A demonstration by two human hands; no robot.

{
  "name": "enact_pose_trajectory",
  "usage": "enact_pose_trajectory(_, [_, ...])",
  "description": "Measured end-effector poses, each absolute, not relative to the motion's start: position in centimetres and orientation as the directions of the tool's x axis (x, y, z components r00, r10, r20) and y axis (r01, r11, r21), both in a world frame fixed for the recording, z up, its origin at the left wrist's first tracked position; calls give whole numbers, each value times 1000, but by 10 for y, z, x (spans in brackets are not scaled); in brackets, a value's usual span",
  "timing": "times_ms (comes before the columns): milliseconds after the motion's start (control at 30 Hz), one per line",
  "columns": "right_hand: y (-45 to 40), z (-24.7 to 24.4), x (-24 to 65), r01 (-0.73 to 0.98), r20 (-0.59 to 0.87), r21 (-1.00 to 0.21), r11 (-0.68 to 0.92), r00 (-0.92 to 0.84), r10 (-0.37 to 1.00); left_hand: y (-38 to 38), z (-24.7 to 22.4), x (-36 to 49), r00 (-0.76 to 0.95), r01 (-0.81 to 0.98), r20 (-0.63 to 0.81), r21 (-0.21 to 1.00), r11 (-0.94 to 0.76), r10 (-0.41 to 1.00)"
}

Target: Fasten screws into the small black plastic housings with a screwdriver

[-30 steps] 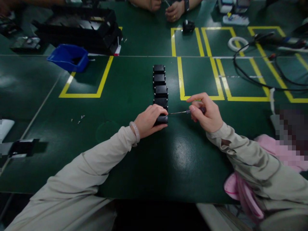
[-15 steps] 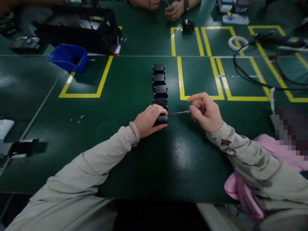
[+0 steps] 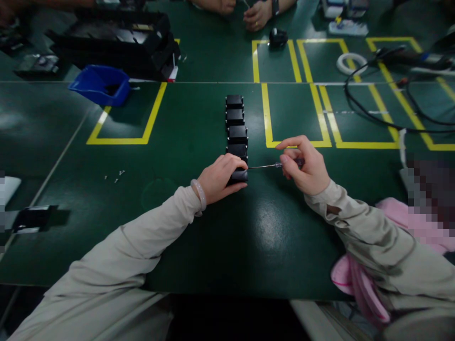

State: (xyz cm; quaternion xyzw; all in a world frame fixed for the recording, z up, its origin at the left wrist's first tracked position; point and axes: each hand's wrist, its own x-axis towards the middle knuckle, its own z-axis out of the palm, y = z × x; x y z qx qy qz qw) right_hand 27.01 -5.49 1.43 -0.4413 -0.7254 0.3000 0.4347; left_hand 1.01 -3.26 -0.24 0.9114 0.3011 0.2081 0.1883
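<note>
My left hand (image 3: 221,179) is closed round the nearest black block (image 3: 239,176), thumb on its near side and fingers on its far side. Several similar black blocks, among them one at the far end (image 3: 234,101), stand in a column beyond it, with small bright screws at their sides. My right hand (image 3: 304,166) grips a screwdriver (image 3: 278,165) by its handle, its index finger raised. The thin shaft points left and its tip meets the right side of the held block, by my left fingertips.
Small loose screws (image 3: 116,180) lie to the left. Farther back are a blue bin (image 3: 103,85), black trays (image 3: 117,47), a white ring (image 3: 351,63) and black cables (image 3: 359,102). Another person's hands (image 3: 259,16) rest at the far side. Pink cloth (image 3: 398,215) lies at the right.
</note>
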Motion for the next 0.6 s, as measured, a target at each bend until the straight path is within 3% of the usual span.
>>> enact_pose_trajectory(600, [-55, 14, 270, 377, 385, -809, 452, -241, 891, -33, -2, 10, 731, 459, 285, 467, -756, 620])
